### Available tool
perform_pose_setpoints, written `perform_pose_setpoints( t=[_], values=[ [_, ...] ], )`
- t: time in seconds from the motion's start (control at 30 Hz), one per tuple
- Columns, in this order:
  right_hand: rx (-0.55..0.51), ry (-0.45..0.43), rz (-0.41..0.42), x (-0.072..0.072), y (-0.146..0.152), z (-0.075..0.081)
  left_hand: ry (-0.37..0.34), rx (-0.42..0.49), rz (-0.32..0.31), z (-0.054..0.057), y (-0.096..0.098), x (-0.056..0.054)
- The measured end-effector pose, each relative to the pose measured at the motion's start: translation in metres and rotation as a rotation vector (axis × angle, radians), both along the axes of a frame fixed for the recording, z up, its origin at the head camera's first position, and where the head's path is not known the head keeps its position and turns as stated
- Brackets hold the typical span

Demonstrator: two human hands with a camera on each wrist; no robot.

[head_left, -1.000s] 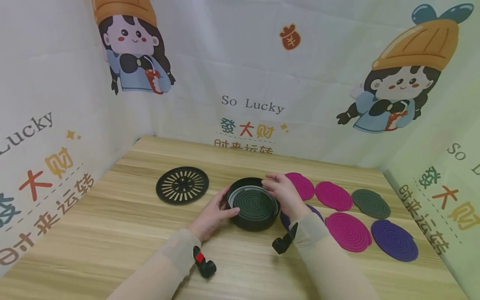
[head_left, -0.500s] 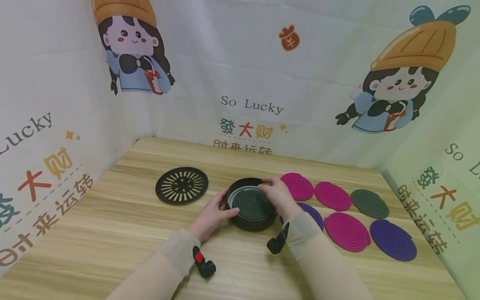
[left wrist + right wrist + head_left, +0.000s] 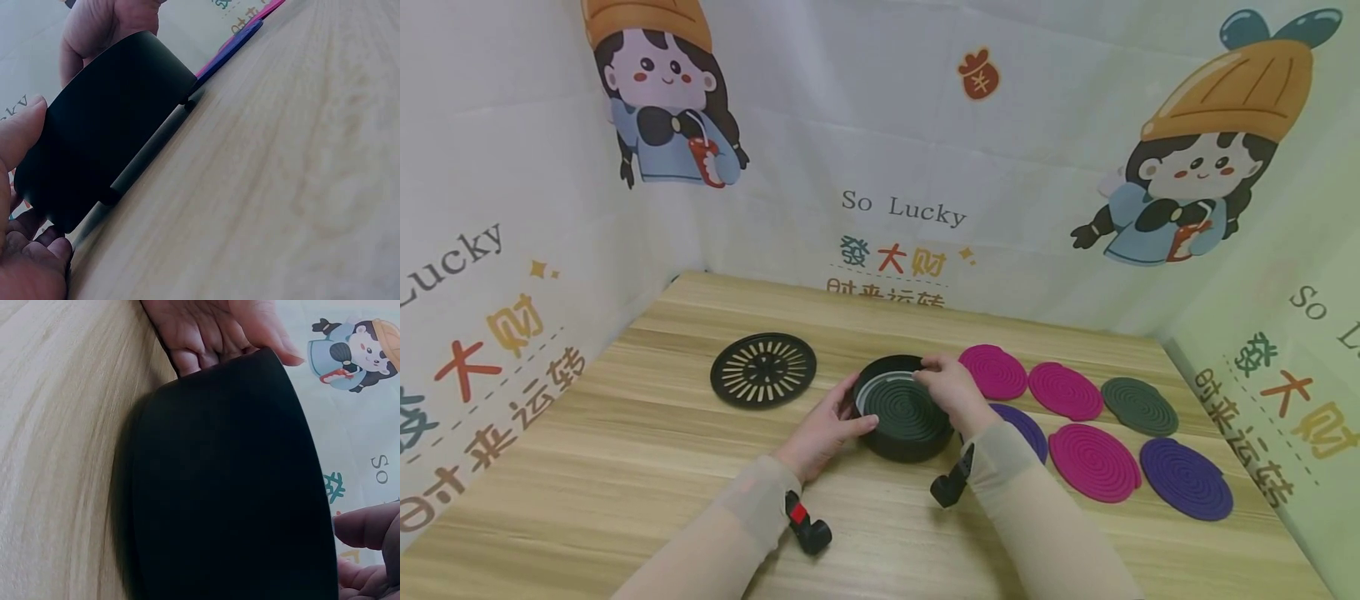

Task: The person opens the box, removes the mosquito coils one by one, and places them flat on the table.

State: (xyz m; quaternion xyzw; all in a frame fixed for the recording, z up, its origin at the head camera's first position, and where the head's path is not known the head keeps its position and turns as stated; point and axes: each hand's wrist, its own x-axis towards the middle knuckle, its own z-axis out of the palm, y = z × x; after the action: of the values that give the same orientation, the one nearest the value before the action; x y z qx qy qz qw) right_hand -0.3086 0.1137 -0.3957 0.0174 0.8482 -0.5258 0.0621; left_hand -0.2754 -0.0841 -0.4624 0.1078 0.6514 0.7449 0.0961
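Note:
A round black mosquito coil holder (image 3: 904,450) stands on the table in the middle of the head view, with a dark green mosquito coil (image 3: 907,407) inside its pale inner ring. My left hand (image 3: 824,427) grips the holder's left side, thumb over the rim and fingers around the wall; the left wrist view shows fingers low on the wall. My right hand (image 3: 958,390) is at the far right rim, its bent fingertips reaching just inside. Whether these pinch the coil, the ring or nothing is hidden. In the right wrist view the holder's dark wall (image 3: 231,481) covers most of the work.
A black slotted lid (image 3: 763,371) lies at the left. To the right lie several flat coils: pink ones (image 3: 1093,462), a green one (image 3: 1140,407) and purple ones (image 3: 1186,478). One purple coil (image 3: 1022,429) is partly behind my right wrist. Printed cloth (image 3: 775,125) hangs around the table.
My right hand has moved left and slightly inward over the holder's rim, its fingers more bent. My left hand and the holder have stayed in place.

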Motion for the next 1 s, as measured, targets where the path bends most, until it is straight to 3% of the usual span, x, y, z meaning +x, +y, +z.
perform_pose_setpoints(
  t=[0.3,0.7,1.0],
  values=[
    [-0.051,-0.013,-0.002,0.0003,-0.0006,-0.0011,-0.004,0.005,0.005,0.0001,0.0003,-0.0001],
    [-0.226,0.028,-0.019,-0.0027,0.0015,-0.0007,-0.004,0.024,-0.006,-0.0004,0.0005,-0.0007],
    [-0.236,0.057,-0.008,-0.0019,0.0025,-0.0005,-0.011,0.018,-0.005,-0.0002,-0.0005,-0.0001]
  ],
)
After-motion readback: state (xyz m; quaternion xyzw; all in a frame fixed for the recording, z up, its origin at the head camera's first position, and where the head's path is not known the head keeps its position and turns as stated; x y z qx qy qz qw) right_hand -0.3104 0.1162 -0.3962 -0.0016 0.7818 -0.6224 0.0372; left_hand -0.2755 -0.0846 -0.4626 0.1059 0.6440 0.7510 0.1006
